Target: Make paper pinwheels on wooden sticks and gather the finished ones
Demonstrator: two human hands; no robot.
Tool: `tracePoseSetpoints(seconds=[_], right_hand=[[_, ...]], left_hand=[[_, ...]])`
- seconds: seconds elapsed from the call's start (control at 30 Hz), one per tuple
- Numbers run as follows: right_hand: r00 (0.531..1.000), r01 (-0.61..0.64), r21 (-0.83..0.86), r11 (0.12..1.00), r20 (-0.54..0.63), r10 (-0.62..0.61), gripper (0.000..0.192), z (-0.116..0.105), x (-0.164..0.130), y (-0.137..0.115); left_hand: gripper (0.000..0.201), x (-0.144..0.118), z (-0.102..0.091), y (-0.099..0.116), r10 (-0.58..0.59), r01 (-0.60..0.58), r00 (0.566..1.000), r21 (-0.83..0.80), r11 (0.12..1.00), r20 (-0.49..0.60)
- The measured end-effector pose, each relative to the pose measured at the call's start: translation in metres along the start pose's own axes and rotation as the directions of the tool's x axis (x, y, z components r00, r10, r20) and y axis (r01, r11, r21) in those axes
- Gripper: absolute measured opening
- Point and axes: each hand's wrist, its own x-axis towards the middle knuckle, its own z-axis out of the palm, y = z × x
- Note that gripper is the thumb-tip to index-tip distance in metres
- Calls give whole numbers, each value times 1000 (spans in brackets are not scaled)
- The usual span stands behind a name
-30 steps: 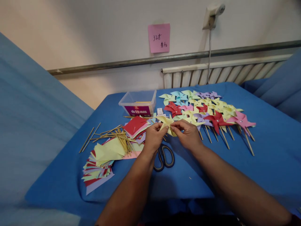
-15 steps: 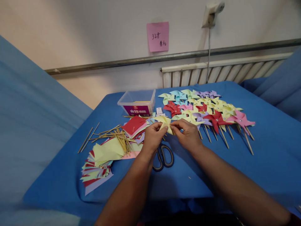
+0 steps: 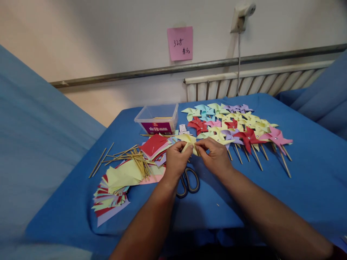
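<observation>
In front of the box [image 3: 155,120] and left of it lay sheets [image 3: 123,176], with sticks [image 3: 139,160] across some. In front of the box and to its right, the left hand [image 3: 176,157] pinched the yellow paper [image 3: 188,138] narrowly near its middle; the right hand [image 3: 214,153] pinched its right side. A light, steady pinch seemed best, letting folds curve without creasing. Pinwheels [image 3: 248,138] lay right of the box. Its label [image 3: 158,128] bore characters too small to read; above, a note [image 3: 180,43] read "32", the rest unclear.

Pale wall [image 3: 116,36] – metal pipe [image 3: 151,73] across it, white radiator [image 3: 257,83] below – blue-draped table [image 3: 298,195] in front
</observation>
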Motion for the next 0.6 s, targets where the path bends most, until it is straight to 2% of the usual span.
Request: tracePoseSetpoints(seconds=[0.17, 0.47, 0.6], right_hand=[[1000, 31, 1, 1000, -6, -31, 15, -1, 0, -2], [997, 61, 6, 998, -47, -61, 12, 1, 0, -1], [995, 79, 6, 997, -56, -78, 12, 1, 0, -1]], left_hand=[[17, -2, 1, 2, 5, -5, 1000, -4, 1000, -22], [16, -5, 1, 5, 94, -92, 995, 144, 985, -11], [15, -6, 1, 5, 104, -99, 994, 155, 983, -26]])
